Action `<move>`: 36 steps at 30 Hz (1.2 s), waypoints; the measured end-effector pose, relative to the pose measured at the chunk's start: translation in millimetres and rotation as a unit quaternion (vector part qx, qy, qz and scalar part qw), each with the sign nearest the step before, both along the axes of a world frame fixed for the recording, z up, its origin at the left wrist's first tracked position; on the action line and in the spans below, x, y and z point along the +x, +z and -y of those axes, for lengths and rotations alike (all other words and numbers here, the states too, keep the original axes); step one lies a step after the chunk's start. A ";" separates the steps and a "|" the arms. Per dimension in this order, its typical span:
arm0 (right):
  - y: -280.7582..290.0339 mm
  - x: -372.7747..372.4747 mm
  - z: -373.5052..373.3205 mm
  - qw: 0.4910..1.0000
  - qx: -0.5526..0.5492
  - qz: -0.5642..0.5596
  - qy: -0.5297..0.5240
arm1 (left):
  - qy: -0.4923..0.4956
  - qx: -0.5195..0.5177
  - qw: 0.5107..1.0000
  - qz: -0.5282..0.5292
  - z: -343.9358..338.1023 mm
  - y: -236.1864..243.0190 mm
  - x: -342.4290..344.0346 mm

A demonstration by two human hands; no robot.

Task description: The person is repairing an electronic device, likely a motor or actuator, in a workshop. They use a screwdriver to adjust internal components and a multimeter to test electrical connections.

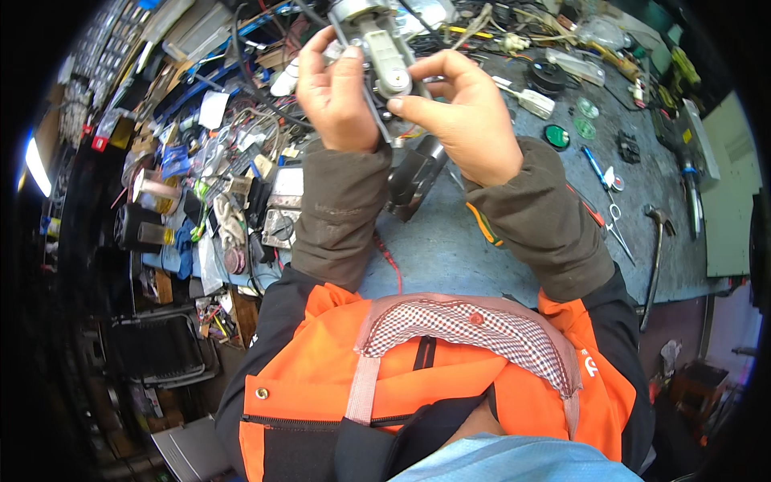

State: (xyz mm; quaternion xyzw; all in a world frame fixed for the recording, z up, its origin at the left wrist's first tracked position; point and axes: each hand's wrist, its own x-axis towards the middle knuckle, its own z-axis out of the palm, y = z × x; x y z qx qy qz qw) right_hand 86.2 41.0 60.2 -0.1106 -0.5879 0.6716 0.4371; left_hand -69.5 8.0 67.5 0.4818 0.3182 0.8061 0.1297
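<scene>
Pale blue cloth point(514, 462) nearest the lens, metal assembly point(379, 50) up in both hands

Left of centre in the frame, a dial multimeter point(279, 230) lies among cables and small parts, within easy reach of the seated work. At upper centre is the metal assembly, a pale grey lever point(393, 79) between two narrow side bars. The left hand point(341, 100) is bent narrow around its left side, thumb and fingers towards the top, probably to steady the piece. From the other side, the right hand point(475, 120) grips it with thumb and forefinger near the lever's rounded lower end, a hold that seems suited to fine control.

Below the hands sits a black cylindrical object point(418, 173) (whether it joins the assembly, I cannot tell). Farther right on the blue workbench point(434, 257) come scissor-handled forceps point(617, 227), then a hammer point(658, 229) lying with its handle towards the near edge, apparently ready to grab.

The upper frame edge cuts off the assembly's round housing point(357, 8). Some right-hand fingers are hidden behind the metal, as are the left hand's contact points, and the crowded upper-left heap blurs together.
</scene>
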 end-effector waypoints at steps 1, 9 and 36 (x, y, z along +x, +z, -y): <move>-1.1 9.2 -7.1 1.000 -0.006 0.012 0.009 | 0.016 -0.011 1.000 -0.023 -4.2 -6.0 -2.2; 13.1 139.3 -62.5 0.959 0.043 -0.115 -0.255 | -0.150 -0.031 0.985 -0.085 -12.5 -31.3 53.5; -245.3 373.4 -13.0 0.798 0.245 0.371 -0.408 | -0.165 -0.349 0.760 -0.522 -56.5 -186.5 266.0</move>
